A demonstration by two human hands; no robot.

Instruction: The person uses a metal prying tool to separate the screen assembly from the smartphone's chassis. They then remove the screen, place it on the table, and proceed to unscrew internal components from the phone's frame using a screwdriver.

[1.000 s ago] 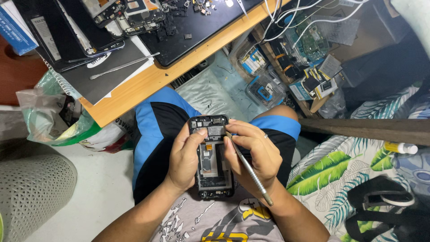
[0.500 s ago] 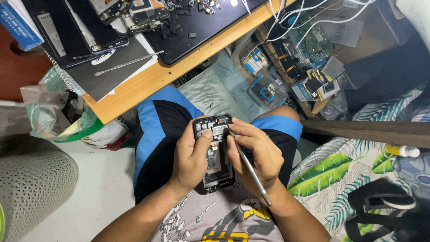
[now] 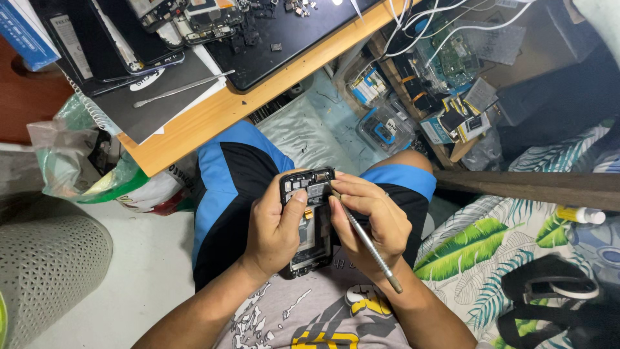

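Opened phone, back cover off and internals exposed (top board not yet lifted), gripped over the lap by left hand; right hand pinches metal spudger at its upper edge.

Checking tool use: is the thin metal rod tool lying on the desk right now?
No, the thin metal rod tool is in the right hand, tip at the opened black phone.

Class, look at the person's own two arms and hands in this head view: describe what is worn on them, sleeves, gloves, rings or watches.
Both hands are bare: no gloves on the left hand or the right hand, and no rings show on the fingers. Both forearms are uncovered to the bottom edge of the picture, with no sleeve, watch or wristband in view.
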